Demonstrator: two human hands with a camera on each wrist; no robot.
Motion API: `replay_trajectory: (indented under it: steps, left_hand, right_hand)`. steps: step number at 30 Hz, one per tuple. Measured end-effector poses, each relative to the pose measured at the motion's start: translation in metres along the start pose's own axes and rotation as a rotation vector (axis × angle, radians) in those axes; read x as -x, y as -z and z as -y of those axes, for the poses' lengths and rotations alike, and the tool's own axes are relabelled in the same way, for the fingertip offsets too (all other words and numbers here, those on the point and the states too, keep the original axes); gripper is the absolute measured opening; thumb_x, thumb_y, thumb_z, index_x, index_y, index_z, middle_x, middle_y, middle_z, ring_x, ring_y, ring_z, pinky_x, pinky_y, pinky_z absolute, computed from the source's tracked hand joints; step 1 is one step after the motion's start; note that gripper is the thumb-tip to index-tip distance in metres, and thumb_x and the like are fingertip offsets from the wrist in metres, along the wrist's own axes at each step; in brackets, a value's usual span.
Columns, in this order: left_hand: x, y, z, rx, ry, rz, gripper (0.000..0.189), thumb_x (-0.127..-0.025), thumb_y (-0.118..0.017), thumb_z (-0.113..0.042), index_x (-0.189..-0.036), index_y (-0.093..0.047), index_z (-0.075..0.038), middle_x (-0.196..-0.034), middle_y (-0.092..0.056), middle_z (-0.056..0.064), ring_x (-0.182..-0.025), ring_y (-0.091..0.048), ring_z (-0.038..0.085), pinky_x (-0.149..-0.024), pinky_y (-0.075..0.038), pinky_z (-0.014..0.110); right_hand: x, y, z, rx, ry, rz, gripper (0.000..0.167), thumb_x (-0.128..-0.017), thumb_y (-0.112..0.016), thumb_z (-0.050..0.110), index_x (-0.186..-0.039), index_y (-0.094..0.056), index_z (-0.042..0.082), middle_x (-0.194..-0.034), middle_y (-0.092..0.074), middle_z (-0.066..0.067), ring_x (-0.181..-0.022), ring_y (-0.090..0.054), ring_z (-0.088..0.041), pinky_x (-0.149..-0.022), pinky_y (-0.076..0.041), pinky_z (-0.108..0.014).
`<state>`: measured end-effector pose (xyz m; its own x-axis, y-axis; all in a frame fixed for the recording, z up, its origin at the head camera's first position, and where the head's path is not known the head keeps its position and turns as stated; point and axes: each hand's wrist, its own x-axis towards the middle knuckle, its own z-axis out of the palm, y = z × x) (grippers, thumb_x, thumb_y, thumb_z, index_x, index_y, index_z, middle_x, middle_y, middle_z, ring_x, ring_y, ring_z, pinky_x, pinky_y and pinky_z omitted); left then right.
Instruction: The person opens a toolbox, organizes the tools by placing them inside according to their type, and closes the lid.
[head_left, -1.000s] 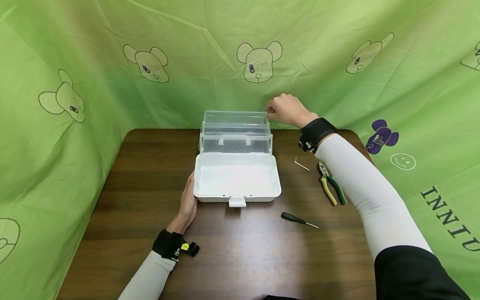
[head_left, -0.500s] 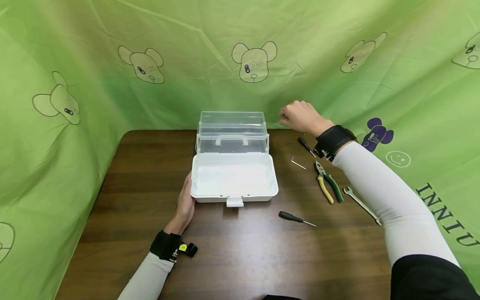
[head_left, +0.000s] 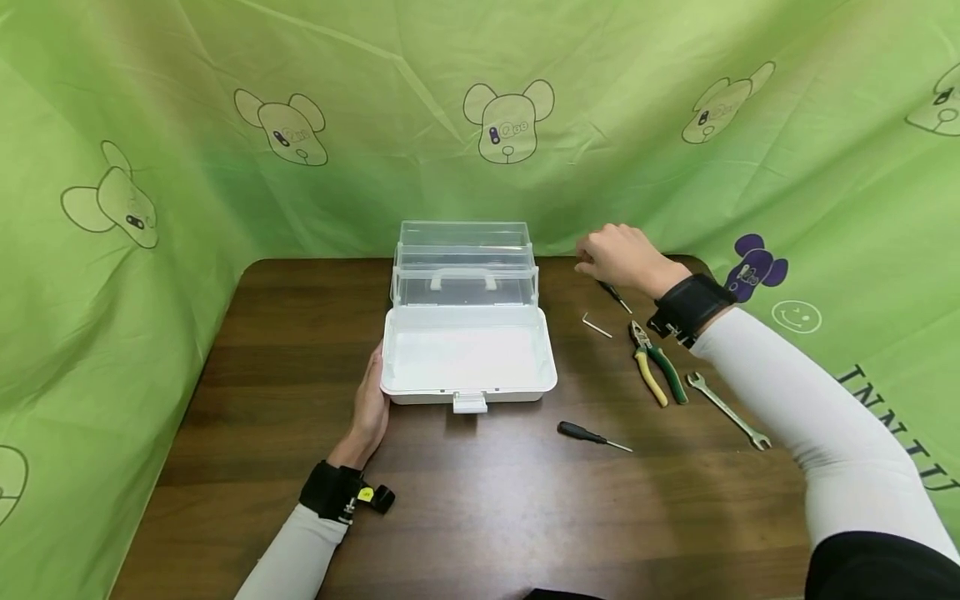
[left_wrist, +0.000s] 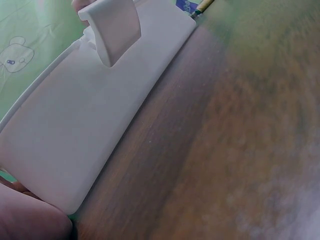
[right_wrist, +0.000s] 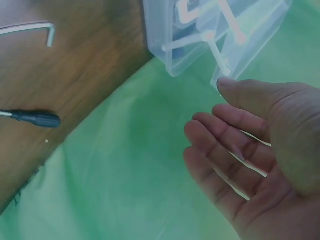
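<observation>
1. Latch (head_left: 470, 404) at the front: thin plastic, we judge, so a poor lifting point.
2. White box (head_left: 470, 354), sitting on the desk (head_left: 480, 517): likely light, stiff, slick; we'd brace both sides, the left hand (head_left: 370, 408) lying straight-fingered along one.
3. Clear trays (head_left: 420, 292), raised behind: probably brittle; we'd ease them gently.
4. Right hand (head_left: 622, 258), apart to their right: loose-fingered, empty.

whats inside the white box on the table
The open white box shows its bare white floor, with no tools on it. The inner face of its front wall is hidden by the rim, and the clear trays behind are too hazy to be sure about.
</observation>
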<state>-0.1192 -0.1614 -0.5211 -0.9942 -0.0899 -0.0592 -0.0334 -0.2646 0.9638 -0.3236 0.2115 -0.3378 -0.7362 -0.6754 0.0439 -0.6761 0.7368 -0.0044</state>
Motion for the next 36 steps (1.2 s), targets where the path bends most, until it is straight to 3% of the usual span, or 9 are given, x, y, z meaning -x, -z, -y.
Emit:
replay_trajectory:
  steps: [7,17,22,26,36]
  left_hand:
    - [0.000,0.000,-0.001,-0.006,0.003,0.013,0.060,-0.119,-0.018,-0.038,-0.171,-0.010,-0.008,-0.178,-0.009,0.008,-0.163,-0.007,0.021,-0.132,-0.009,0.044]
    - [0.001,0.000,-0.003,-0.005,0.008,0.012,0.059,-0.119,-0.017,-0.035,-0.171,-0.011,-0.010,-0.178,-0.010,0.005,-0.163,-0.007,0.018,-0.132,-0.010,0.042]
    - [0.001,0.000,-0.004,0.001,0.008,0.014,0.059,-0.119,-0.017,-0.036,-0.171,-0.010,-0.010,-0.178,-0.010,0.004,-0.163,-0.008,0.016,-0.132,-0.009,0.041]
    - [0.001,0.000,-0.004,-0.010,-0.004,0.023,0.060,-0.119,-0.018,-0.037,-0.171,-0.009,-0.010,-0.178,-0.009,0.003,-0.163,-0.007,0.015,-0.132,-0.008,0.040]
    - [0.001,0.000,-0.002,-0.023,0.015,0.017,0.061,-0.118,-0.018,-0.040,-0.171,-0.010,-0.011,-0.178,-0.009,0.002,-0.163,-0.006,0.015,-0.132,-0.008,0.040]
  right_hand:
    - [0.018,-0.008,-0.003,-0.010,-0.014,0.017,0.025,-0.098,-0.077,0.013,-0.076,-0.065,0.014,-0.065,-0.056,-0.001,-0.056,-0.050,-0.020,-0.052,-0.035,-0.034]
    - [0.037,-0.027,-0.013,-0.038,-0.063,0.031,0.019,-0.096,-0.079,0.014,-0.079,-0.070,0.015,-0.067,-0.059,0.000,-0.057,-0.053,-0.018,-0.052,-0.040,-0.036]
    - [0.046,-0.037,-0.016,-0.055,-0.082,0.041,0.005,-0.095,-0.081,0.014,-0.092,-0.078,0.012,-0.080,-0.071,-0.005,-0.060,-0.058,-0.018,-0.052,-0.044,-0.037]
    - [0.051,-0.044,-0.018,-0.076,-0.086,0.045,0.006,-0.095,-0.080,0.013,-0.099,-0.081,0.009,-0.089,-0.076,-0.009,-0.066,-0.065,-0.021,-0.055,-0.050,-0.042]
    - [0.062,-0.066,-0.021,-0.130,-0.124,0.068,0.008,-0.096,-0.078,0.012,-0.102,-0.083,0.009,-0.093,-0.078,-0.010,-0.071,-0.068,-0.022,-0.058,-0.053,-0.043]
